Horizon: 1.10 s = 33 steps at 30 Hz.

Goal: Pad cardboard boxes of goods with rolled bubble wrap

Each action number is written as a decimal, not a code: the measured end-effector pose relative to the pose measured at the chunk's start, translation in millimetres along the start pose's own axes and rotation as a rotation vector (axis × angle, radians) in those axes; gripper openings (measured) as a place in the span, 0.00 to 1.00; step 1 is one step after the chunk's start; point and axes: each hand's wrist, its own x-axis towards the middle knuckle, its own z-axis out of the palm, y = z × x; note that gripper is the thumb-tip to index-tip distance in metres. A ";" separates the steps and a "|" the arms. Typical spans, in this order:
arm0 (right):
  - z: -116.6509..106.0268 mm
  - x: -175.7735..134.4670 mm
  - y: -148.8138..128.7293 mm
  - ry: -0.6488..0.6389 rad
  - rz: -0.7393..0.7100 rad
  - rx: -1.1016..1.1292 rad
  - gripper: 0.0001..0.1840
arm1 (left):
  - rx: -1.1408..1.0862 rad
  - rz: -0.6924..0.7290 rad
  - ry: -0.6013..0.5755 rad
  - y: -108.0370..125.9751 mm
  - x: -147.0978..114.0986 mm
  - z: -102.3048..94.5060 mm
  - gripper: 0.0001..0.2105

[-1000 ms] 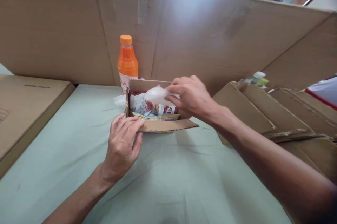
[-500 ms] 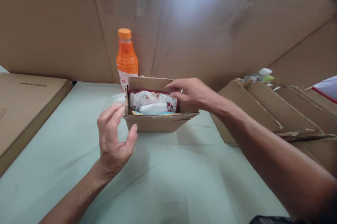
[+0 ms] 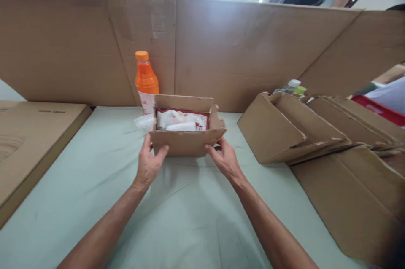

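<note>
A small open cardboard box (image 3: 186,144) stands on the pale green table, gripped at its two lower front corners. My left hand (image 3: 149,162) has its thumb on the front wall and its fingers round the left side. At the right corner, my right hand (image 3: 226,160) grips in the same way, thumb in front. Inside lies a white and dark red printed packet (image 3: 201,120), with a whitish plastic-wrapped item (image 3: 181,126) in front of it. Just behind the box's left end stands a bottle of orange drink (image 3: 147,79). Clear plastic wrap (image 3: 144,122) lies beside the box's left wall.
A large flat carton (image 3: 44,134) lies at the left. Several open cardboard boxes (image 3: 278,134) crowd the right side, with a clear bottle (image 3: 289,86) with a white cap among them. A tall cardboard wall (image 3: 237,58) closes off the back; a person's arm shows beyond it.
My right hand has come out of the box's opening down to its front right corner. My left hand has closed on the left corner. The view has tilted up.
</note>
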 end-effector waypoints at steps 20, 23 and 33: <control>98.7 -72.3 -38.4 -0.284 -0.113 0.245 0.26 | 0.350 0.033 0.084 -20.0 -137.4 -185.5 0.58; 113.3 -73.9 -37.5 -0.286 -0.053 0.217 0.27 | 0.356 0.058 0.007 -26.0 -116.9 -186.4 0.59; 262.0 26.5 -157.3 -0.508 -0.434 0.290 0.36 | 0.380 0.095 0.547 -24.1 -51.8 -272.1 0.57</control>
